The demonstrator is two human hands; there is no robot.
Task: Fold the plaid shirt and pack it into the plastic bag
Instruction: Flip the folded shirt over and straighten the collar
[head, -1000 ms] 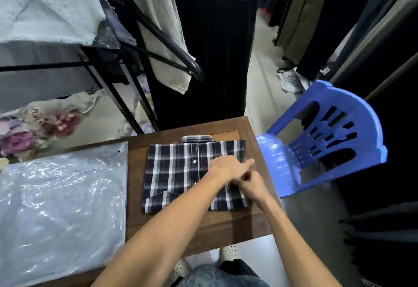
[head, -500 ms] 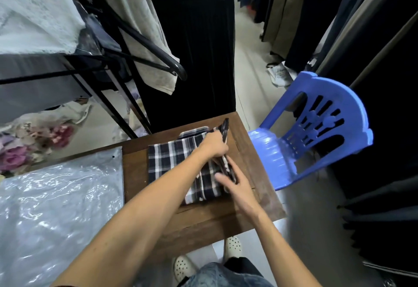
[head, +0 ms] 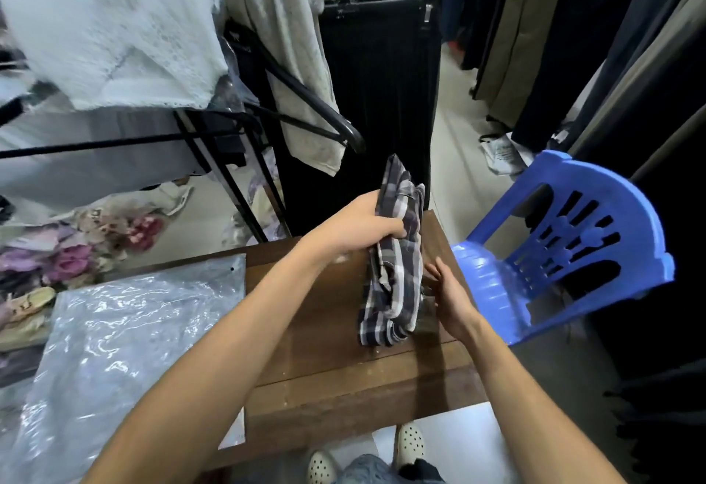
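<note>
The folded plaid shirt [head: 393,266], dark with white checks, stands almost on edge above the right part of the wooden table [head: 328,353]. My left hand [head: 359,226] grips its upper part from the left, fingers curled round the cloth. At the shirt's lower right side is my right hand [head: 447,292], its fingers straight against the fabric. The clear plastic bag [head: 118,334] lies flat on the table's left half, well apart from the shirt.
A blue plastic chair [head: 565,247] stands just right of the table. Black clothes racks [head: 267,120] with hanging garments rise behind and to the left. Dark trousers [head: 382,82] hang straight ahead. Floral cloth [head: 76,250] lies on the floor at left.
The shirt lay flat on the table a second ago. Both hands took its right edge and raised it, so it now stands nearly upright near the table's right side.
</note>
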